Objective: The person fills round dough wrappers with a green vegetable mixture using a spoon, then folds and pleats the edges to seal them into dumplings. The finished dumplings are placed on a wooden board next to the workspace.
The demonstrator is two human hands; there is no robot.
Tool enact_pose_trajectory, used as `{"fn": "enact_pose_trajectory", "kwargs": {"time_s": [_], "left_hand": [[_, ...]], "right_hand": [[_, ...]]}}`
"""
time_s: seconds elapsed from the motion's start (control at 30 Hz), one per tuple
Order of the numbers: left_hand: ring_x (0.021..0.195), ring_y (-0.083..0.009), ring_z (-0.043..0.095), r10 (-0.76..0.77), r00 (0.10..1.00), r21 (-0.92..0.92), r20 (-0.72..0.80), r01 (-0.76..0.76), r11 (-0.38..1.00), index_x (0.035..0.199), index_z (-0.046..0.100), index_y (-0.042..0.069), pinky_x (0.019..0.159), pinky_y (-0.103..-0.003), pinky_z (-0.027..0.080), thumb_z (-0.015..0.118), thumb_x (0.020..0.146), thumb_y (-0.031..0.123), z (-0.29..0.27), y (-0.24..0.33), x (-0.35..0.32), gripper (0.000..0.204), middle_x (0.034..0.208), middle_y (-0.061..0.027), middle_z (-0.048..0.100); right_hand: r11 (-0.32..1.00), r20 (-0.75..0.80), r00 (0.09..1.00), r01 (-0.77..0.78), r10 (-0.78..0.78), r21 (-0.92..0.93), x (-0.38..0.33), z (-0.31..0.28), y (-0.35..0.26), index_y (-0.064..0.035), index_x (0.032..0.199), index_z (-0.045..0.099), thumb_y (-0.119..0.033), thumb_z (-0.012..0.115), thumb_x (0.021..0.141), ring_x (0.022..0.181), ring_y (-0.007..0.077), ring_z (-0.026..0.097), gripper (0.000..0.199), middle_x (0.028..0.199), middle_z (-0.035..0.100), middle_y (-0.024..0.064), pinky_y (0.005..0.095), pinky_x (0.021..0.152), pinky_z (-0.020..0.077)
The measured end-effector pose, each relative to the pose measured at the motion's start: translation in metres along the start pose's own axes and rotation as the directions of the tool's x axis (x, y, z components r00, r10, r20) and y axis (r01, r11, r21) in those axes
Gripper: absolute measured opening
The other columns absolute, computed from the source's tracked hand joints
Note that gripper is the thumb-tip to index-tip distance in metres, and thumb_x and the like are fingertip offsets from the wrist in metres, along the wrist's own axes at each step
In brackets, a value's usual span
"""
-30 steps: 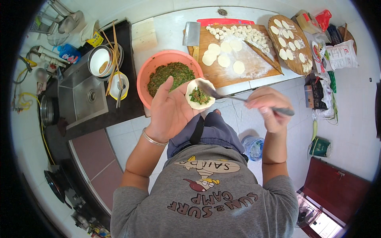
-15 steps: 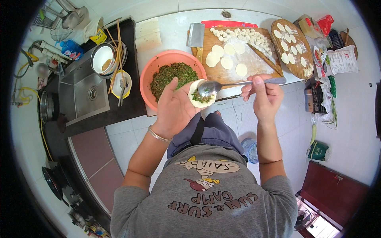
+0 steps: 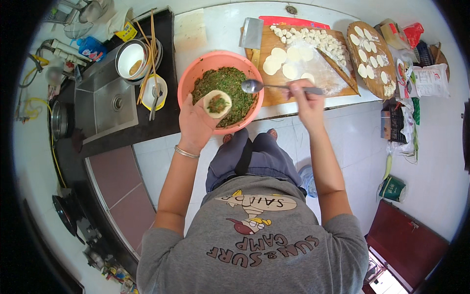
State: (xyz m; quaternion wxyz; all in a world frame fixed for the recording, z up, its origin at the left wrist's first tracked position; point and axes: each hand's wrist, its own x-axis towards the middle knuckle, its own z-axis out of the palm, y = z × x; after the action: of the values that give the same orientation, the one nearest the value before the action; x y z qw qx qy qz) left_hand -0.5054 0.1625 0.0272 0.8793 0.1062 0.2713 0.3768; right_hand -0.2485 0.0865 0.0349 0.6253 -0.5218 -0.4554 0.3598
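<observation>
My left hand (image 3: 195, 121) supports a round dumpling wrapper (image 3: 226, 109) near its fingertips, over the near part of a pink basin (image 3: 183, 81). A small mound of green-flecked filling (image 3: 216, 103) sits in the middle of the wrapper. Chopped green filling (image 3: 219, 78) fills much of the basin. My right hand (image 3: 308, 102) is closed around the handle of a metal spoon (image 3: 252, 86). The spoon's bowl hangs above the basin's right side, apart from the wrapper. Several flat wrappers (image 3: 270, 65) lie on the wooden board (image 3: 320, 68) beyond my right hand.
A cleaver (image 3: 252, 32) and rolling pin (image 3: 338, 71) lie on the board with small dough pieces (image 3: 313, 40). More wrappers cover a round board (image 3: 378, 87) at right. Left are a sink (image 3: 103, 103), stacked bowls (image 3: 131, 59), chopsticks (image 3: 154, 44) and a yellow-white dish (image 3: 159, 85).
The spoon has lifted off the filling in the wrapper and moved away from it. My left hand has shifted left with the wrapper, and my right hand has moved slightly left.
</observation>
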Motion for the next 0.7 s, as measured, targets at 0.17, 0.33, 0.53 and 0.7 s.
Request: {"fn": "enact_pose_trajectory", "kwargs": {"time_s": [0.17, 0.33, 0.53, 0.7], "left_hand": [[0.125, -0.0317, 0.043, -0.03, 0.99, 0.005, -0.141, 0.031, 1.0, 0.139, 0.032, 0.005, 0.102, -0.048, 0.038, 0.029, 0.097, 0.04, -0.065, 0.001, -0.002, 0.055, 0.137, -0.0163, 0.042], [0.125, -0.0322, 0.044, -0.054, 0.987, -0.04, -0.149, 0.049, 0.998, 0.138, 0.033, 0.005, 0.102, -0.048, 0.038, 0.028, 0.097, 0.04, -0.078, -0.005, -0.003, 0.055, 0.137, -0.0157, 0.042], [0.124, -0.0328, 0.045, -0.051, 0.986, -0.047, -0.156, 0.044, 0.998, 0.138, 0.033, 0.004, 0.102, -0.048, 0.039, 0.03, 0.096, 0.041, -0.076, -0.008, -0.001, 0.056, 0.136, -0.0167, 0.044], [0.125, -0.0327, 0.044, -0.047, 0.987, -0.046, -0.152, 0.04, 0.998, 0.138, 0.033, 0.003, 0.103, -0.048, 0.037, 0.031, 0.096, 0.042, -0.082, -0.008, 0.003, 0.057, 0.136, -0.017, 0.044]], "right_hand": [[0.886, 0.322, 0.944, 0.21, -0.073, -0.414, -0.028, 0.016, 0.082, 0.0018, 0.092, 0.063, -0.006, 0.059, 0.087, 0.075, 0.0218, 0.063, 0.01, 0.087, 0.066, 0.0098, 0.0322, 0.067, 0.0518], [0.799, 0.487, 0.859, 0.4, -0.156, -0.449, -0.039, 0.039, 0.107, -0.0017, 0.089, 0.064, -0.002, 0.062, 0.08, 0.078, 0.0296, 0.062, 0.009, 0.086, 0.064, 0.0105, 0.0369, 0.072, 0.0511], [0.832, 0.539, 0.84, 0.348, -0.072, -0.433, -0.048, 0.043, 0.111, -0.0017, 0.086, 0.064, -0.004, 0.062, 0.079, 0.078, 0.0292, 0.062, 0.008, 0.084, 0.064, 0.0105, 0.0371, 0.071, 0.0509], [0.878, 0.461, 0.887, 0.198, 0.029, -0.437, -0.051, 0.045, 0.109, -0.0002, 0.085, 0.064, -0.007, 0.06, 0.084, 0.075, 0.0281, 0.064, 0.008, 0.081, 0.065, 0.0121, 0.0356, 0.067, 0.0508]]}}
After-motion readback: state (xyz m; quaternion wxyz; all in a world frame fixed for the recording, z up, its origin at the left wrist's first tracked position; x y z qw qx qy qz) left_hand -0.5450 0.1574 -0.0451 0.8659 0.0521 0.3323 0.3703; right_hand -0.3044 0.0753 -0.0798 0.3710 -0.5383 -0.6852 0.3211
